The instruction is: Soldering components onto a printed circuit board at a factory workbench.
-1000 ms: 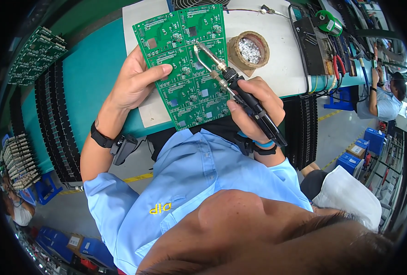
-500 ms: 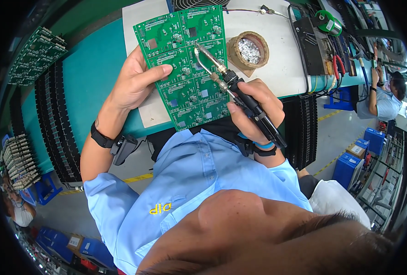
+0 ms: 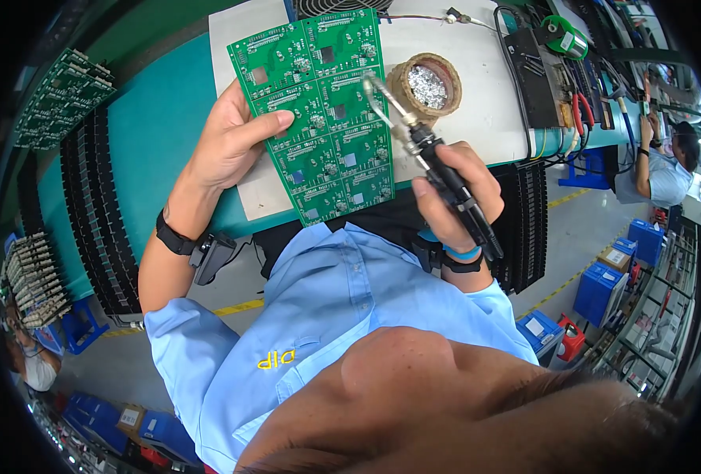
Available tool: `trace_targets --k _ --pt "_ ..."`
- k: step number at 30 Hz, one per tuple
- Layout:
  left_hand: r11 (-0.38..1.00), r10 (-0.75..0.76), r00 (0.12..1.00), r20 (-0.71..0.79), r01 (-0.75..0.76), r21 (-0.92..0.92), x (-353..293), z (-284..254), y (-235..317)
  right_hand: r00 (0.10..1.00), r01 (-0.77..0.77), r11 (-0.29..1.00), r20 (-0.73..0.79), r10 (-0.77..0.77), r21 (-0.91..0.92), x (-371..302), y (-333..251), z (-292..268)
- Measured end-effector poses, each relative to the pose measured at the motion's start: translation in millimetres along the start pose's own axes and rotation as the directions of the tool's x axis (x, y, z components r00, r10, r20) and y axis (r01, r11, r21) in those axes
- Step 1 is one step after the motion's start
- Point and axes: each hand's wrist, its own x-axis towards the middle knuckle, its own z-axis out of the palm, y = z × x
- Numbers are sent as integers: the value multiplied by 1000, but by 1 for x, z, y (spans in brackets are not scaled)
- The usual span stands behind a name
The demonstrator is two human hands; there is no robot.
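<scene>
My left hand (image 3: 236, 138) grips the left edge of a green circuit board panel (image 3: 307, 130), thumb lying on its face. The panel is tilted up toward me and carries several repeated circuits with square chips. Closed around a black soldering iron (image 3: 455, 186) is my right hand (image 3: 465, 193). A thin curved metal tube runs beside the iron's tip. Both ends are over the panel's right edge; whether they touch it I cannot tell. Just right of the tip stands a round brown pot (image 3: 427, 85) holding silvery solder bits.
A white sheet (image 3: 485, 110) covers part of the green bench. Solder reel (image 3: 564, 38), red-handled pliers (image 3: 582, 112) and cables lie at the right. More circuit boards (image 3: 62, 99) stand at the far left. A co-worker (image 3: 659, 166) sits beyond, at the right.
My right hand has moved the soldering iron rightward, from the panel's middle to its right edge. The left hand and panel have barely shifted. A person in white behind me has left the view.
</scene>
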Motion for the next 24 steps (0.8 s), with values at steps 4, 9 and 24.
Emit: trace_targets --k 4,9,24 --pt "1000 -5 1000 -11 5 -1 1 2 0 981 -147 986 -139 136 -75 -21 18 -6" --pt "1000 -3 1000 -29 3 6 3 8 0 929 -305 943 -256 265 -130 -38 36 -6" --pt "998 -38 993 -114 42 36 6 1 -6 928 -345 931 -191 319 -123 -36 39 -6"
